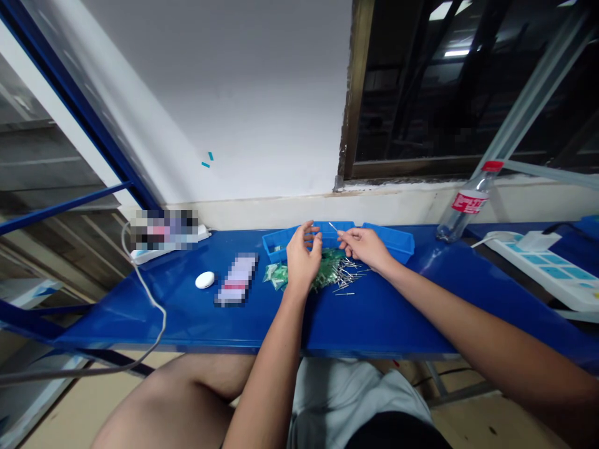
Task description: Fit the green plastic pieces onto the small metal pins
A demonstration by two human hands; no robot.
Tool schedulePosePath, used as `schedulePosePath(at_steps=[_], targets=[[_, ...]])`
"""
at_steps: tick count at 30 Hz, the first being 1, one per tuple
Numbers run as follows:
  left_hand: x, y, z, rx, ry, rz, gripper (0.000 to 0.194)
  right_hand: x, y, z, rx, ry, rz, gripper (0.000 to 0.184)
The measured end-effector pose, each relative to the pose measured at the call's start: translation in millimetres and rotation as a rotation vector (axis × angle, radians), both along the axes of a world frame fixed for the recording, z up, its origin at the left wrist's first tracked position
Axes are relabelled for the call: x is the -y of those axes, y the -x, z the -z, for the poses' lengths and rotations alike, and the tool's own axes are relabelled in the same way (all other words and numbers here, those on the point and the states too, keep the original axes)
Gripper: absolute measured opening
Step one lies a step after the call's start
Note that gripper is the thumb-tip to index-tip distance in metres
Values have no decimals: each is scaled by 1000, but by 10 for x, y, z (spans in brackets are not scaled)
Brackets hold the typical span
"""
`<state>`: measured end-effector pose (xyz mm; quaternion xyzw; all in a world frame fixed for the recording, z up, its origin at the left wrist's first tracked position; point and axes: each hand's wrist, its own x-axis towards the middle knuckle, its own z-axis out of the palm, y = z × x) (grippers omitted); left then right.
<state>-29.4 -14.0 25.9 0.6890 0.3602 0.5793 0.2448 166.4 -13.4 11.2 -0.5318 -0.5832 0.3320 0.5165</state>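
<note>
My right hand (362, 245) is closed in a pinch on a thin silver rivet (333, 227), which sticks up and to the left from the fingertips. My left hand (303, 252) is raised just left of it, fingers loosely curved and apart, holding nothing I can see. Below both hands lies a heap of similar loose rivets (345, 274) on the blue table, beside crumpled green plastic bags (322, 274). Behind the hands stand a blue plastic bin (276, 240) on the left and another blue bin (397, 240) on the right, both partly hidden by the hands.
A blurred-out phone-shaped object (237, 279) and a white oval case (204, 280) lie to the left. A bottle with a red cap (468, 202) stands at the back right. White power strips (552, 271) with cables sit near both table ends. A wall (262, 125) rises behind.
</note>
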Motion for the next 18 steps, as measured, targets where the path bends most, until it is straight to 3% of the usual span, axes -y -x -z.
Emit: schedulePosePath(at_steps=[3,8,10,18], targets=[[-2,12,-1,-28,-3,-17,35,-1,-1,-2,149,-22,-9,51],[5,22,8,-64,-16,-39,33,214,-14,0,554,-335,-145,30],[8,23,13,-80,-22,-42,33,290,-20,5,675,-422,-230,30],[13,18,12,-140,-36,-49,31,244,-66,99,746,-454,-320,20]])
